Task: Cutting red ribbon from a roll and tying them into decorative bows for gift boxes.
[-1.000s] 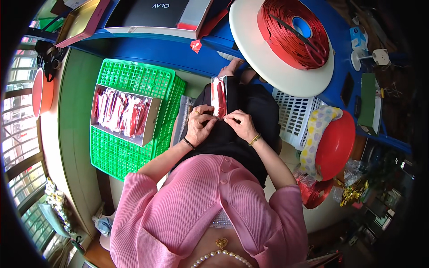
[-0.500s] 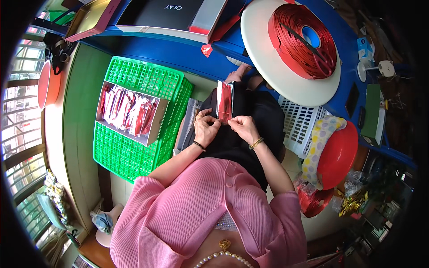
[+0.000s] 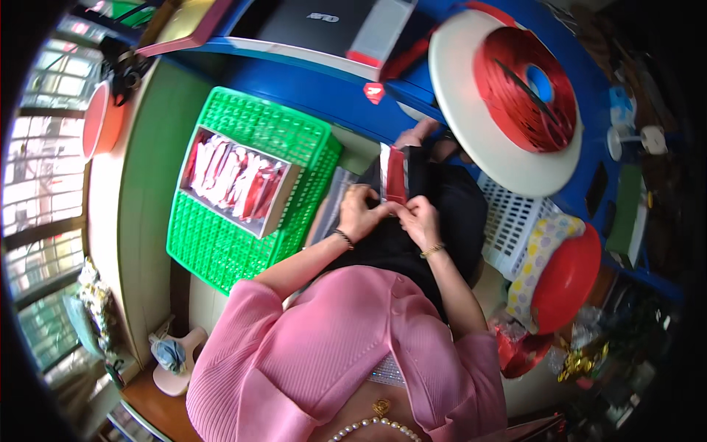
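A slim clear packet with folded red ribbon (image 3: 395, 175) inside stands up over my lap, its near end between my hands. My left hand (image 3: 361, 215) pinches that end, thumb reaching toward the other hand. From the other side, my right hand (image 3: 420, 222) closes its fingertips on the same end, and the thumbs nearly meet. Motion blur hides the exact finger contact. To the left, an open box (image 3: 286, 193) full of similar red-and-clear packets rests on an upturned green plastic basket (image 3: 193, 239).
At the upper right, a large roll of red ribbon (image 3: 497, 92) with scissors (image 3: 532, 94) on it lies on a round white board (image 3: 454, 62). Below stand a white slotted basket (image 3: 508, 225) and a red basin (image 3: 567, 276). A dark box (image 3: 294, 26) sits on the blue table (image 3: 294, 92).
The whole view has shifted, with most things now further right. My hands have come closer together at the packet's near end, the left thumb stretching toward the right hand.
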`<move>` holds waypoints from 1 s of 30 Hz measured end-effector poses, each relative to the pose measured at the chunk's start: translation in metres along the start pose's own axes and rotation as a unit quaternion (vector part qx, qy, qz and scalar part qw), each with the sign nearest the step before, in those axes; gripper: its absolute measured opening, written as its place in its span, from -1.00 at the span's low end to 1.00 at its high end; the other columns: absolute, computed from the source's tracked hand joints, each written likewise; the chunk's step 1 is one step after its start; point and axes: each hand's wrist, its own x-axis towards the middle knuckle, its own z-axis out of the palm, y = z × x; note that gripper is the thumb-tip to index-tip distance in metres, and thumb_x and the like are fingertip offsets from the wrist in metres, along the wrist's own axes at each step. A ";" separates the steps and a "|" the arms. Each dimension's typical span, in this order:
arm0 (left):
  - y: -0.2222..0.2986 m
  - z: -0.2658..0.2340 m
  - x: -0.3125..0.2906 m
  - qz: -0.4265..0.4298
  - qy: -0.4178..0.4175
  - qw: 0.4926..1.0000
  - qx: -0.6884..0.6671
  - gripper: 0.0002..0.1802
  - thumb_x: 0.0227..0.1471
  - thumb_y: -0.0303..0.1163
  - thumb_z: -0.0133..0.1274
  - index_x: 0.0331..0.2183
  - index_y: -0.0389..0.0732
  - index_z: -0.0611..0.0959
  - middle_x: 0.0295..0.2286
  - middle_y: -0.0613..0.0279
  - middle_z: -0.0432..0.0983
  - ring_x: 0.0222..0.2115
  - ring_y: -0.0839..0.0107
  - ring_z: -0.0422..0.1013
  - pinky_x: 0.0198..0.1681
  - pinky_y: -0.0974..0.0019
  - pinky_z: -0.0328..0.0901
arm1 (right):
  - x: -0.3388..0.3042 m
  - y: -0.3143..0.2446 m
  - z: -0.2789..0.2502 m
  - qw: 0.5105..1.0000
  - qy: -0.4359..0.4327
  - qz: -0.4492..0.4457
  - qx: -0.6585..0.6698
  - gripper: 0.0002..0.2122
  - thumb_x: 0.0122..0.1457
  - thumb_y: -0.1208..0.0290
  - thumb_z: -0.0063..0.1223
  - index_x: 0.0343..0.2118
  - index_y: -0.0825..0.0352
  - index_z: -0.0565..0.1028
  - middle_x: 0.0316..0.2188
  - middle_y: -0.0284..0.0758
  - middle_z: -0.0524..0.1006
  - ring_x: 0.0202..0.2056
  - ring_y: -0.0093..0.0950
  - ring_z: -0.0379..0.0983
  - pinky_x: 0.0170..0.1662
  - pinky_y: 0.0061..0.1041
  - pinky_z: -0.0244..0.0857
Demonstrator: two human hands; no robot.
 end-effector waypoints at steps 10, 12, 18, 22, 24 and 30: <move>0.007 -0.054 0.011 -0.127 -0.139 0.965 -0.181 -0.95 -0.22 -0.50 0.05 -0.55 -0.22 0.50 -0.61 0.35 0.40 -0.52 0.56 0.33 -0.47 0.39 0.26 | 0.007 -0.001 -0.033 0.973 -0.071 0.134 0.173 -0.86 0.13 0.40 0.02 -0.46 0.34 0.36 -0.64 -0.38 0.44 -0.63 -0.65 0.36 -0.56 -0.69 0.28; 0.011 -0.097 0.015 -0.015 -0.003 0.997 -0.076 -0.91 -0.17 -0.51 0.01 -0.49 -0.29 0.51 -0.57 0.24 0.47 -0.49 0.50 0.38 -0.41 0.37 0.29 | 0.007 -0.006 -0.049 0.977 -0.067 0.110 0.168 -0.88 0.13 0.43 0.01 -0.39 0.36 0.38 -0.58 -0.37 0.46 -0.57 -0.65 0.39 -0.49 -0.67 0.32; -0.105 -0.242 0.031 0.106 0.255 0.925 0.263 -0.75 -0.18 -0.64 -0.03 -0.33 -0.28 0.52 -0.50 0.09 0.48 -0.47 0.21 0.43 -0.37 0.27 0.31 | 0.014 -0.064 -0.087 0.991 -0.012 -0.058 0.118 -0.89 0.11 0.53 0.00 -0.30 0.40 0.42 -0.50 -0.39 0.48 -0.49 -0.67 0.42 -0.40 -0.70 0.34; -0.167 -0.261 0.027 0.090 0.170 0.911 0.365 -0.42 -0.31 -0.37 0.31 -0.18 -0.22 0.42 -0.15 -0.03 0.37 -0.03 -0.06 0.22 -0.01 0.02 0.15 | 0.029 -0.114 -0.148 0.955 0.197 -0.220 -0.033 -0.91 0.03 0.52 0.08 -0.39 0.38 0.46 -0.55 -0.30 0.52 -0.48 -0.52 0.48 -0.36 -0.59 0.33; -0.113 -0.233 0.047 0.087 0.189 0.926 0.315 -0.49 -0.31 -0.34 0.32 -0.28 -0.22 0.44 -0.08 -0.08 0.29 -0.02 -0.04 0.21 0.00 0.04 0.14 | 0.034 -0.132 -0.183 0.914 0.296 -0.262 -0.093 -0.93 0.01 0.57 0.06 -0.42 0.38 0.45 -0.53 -0.27 0.51 -0.47 -0.45 0.48 -0.36 -0.53 0.32; 0.104 -0.135 0.128 0.337 0.080 0.935 0.075 -0.66 -0.20 -0.64 0.07 -0.25 -0.30 0.47 -0.19 -0.04 0.39 -0.15 0.05 0.33 -0.07 0.17 0.24 | 0.087 -0.121 -0.277 0.837 0.311 -0.248 -0.377 -0.72 -0.06 0.57 0.02 -0.22 0.37 0.41 -0.24 -0.13 0.47 -0.16 -0.18 0.36 -0.08 -0.30 0.25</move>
